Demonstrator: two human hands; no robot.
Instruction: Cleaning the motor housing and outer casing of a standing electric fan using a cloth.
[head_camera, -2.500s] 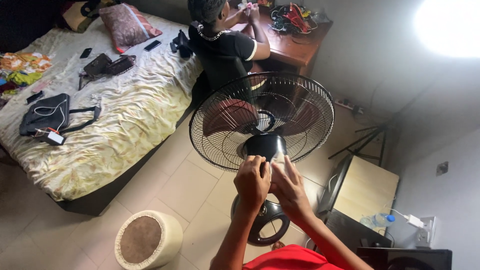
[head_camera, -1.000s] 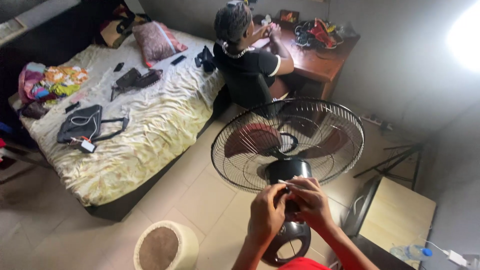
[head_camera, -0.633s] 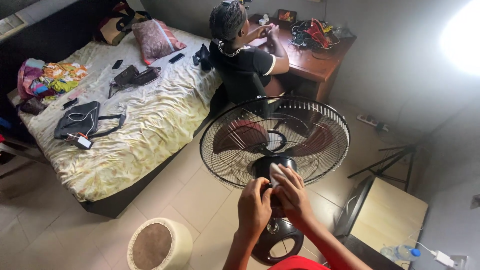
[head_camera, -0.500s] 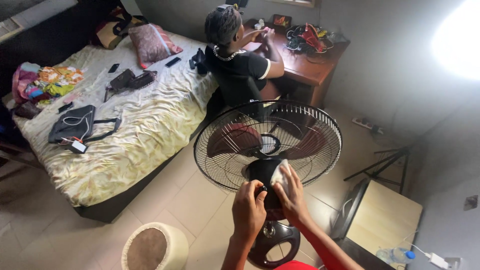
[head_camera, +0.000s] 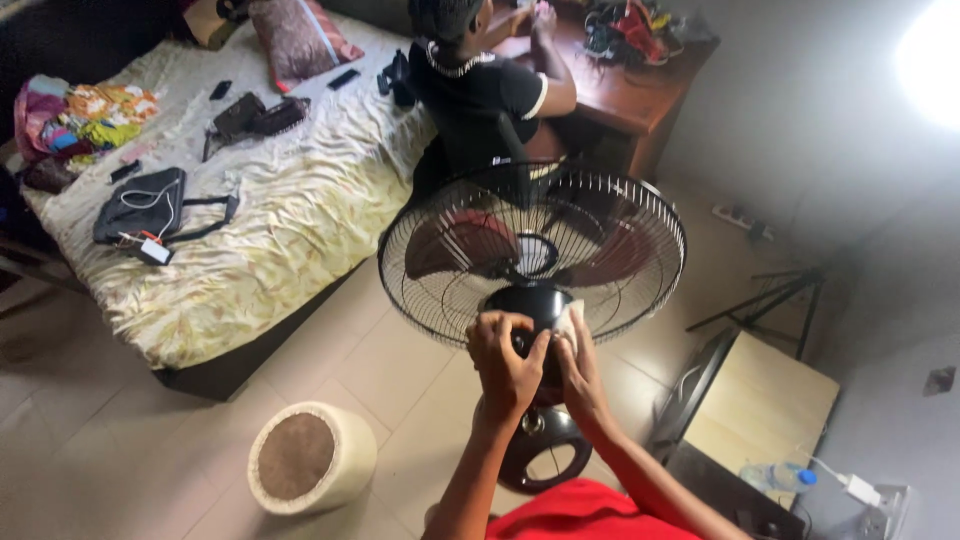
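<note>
Both hands rest on the black motor housing (head_camera: 530, 305) at the back of a standing fan (head_camera: 532, 250): the left hand (head_camera: 503, 360) curls closed around it, and the right hand (head_camera: 578, 365) presses a small white cloth (head_camera: 568, 320) against it. Down to the left sits a round stool (head_camera: 310, 458) on the floor. Beyond the fan's wire cage another person (head_camera: 478, 85) sits at a wooden worktop (head_camera: 610, 95), with a cluttered bed (head_camera: 230, 200) further left.

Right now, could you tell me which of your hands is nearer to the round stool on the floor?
Left. The left hand grips the fan's black motor housing on the side toward the round stool, up and right of it. The right hand holds a white cloth on the housing's far side.
</note>
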